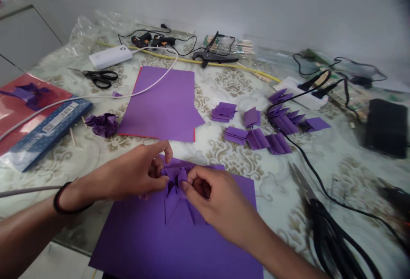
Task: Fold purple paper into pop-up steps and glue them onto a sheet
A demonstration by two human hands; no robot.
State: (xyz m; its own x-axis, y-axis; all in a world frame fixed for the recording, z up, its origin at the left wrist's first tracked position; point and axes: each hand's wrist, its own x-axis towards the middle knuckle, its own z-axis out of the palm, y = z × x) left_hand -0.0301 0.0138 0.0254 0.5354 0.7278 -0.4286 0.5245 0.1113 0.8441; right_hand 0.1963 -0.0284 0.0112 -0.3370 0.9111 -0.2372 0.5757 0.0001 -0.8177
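Note:
A folded purple paper piece [177, 205] with several creased flaps is between my two hands, above a large purple sheet [179, 245] near the table's front edge. My left hand [144, 172] pinches the piece's left side between thumb and fingers, with the index finger raised and bent. On the other side, my right hand [208, 189] grips a narrow upright flap between thumb and forefinger. A dark gap shows in the middle of the folds. The curled fingers of both hands hide part of the paper's edges.
Purple sheets [160, 104] over red ones lie behind my hands. Several folded purple pieces [258, 138] sit to the right. Large black scissors [329, 232] lie at front right, small scissors [101, 78] at back left. Crumpled purple paper [102, 124], a power strip [299, 92] and cables are around.

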